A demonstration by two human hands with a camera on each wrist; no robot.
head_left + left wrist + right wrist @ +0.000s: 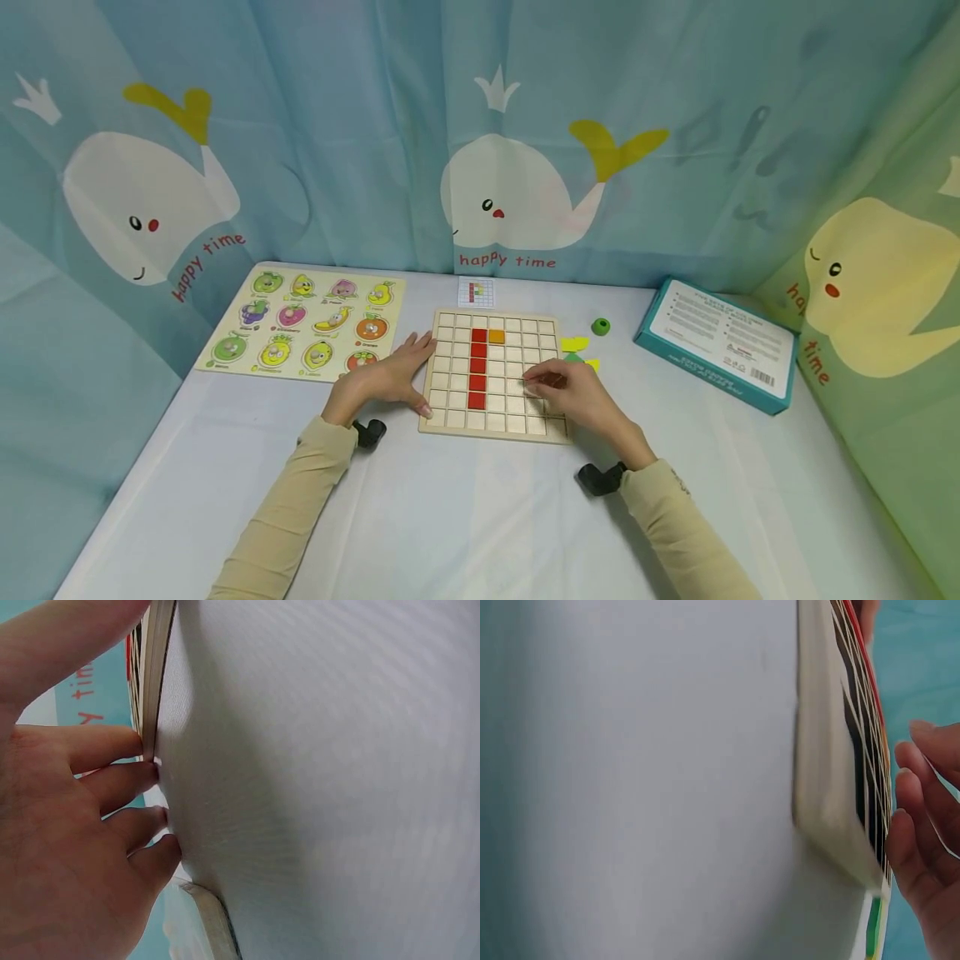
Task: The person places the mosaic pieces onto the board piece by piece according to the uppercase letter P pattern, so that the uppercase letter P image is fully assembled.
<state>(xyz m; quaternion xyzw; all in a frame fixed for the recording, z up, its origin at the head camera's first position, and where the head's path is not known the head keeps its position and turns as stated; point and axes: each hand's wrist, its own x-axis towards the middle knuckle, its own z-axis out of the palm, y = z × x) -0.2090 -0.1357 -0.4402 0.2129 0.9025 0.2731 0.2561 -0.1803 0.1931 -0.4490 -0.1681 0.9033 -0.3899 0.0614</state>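
A wooden grid board (pixel 453 433) lies flat before me. Several red tiles (pixel 477 365) form a column in its squares, with one orange tile (pixel 497 337) right of the top red one. My left hand (pixel 386 375) rests along the board's left side, thumb on the edge near the front corner and fingers extended; the left wrist view shows its fingers (pixel 120 787) at the rim. Over the right half of the board, my right hand (pixel 573 392) has bent fingers, thumb and fingertips close together. Whether a tile is between them is hidden.
Behind the board lies a small pattern card (pixel 487 283). A fruit picture board (pixel 217 358) is at left. Yellow and green pieces (pixel 575 343) lie partly hidden beside the right hand, near a green round piece (pixel 601 327). A teal box (pixel 720 342) lies at right, before the curtain.
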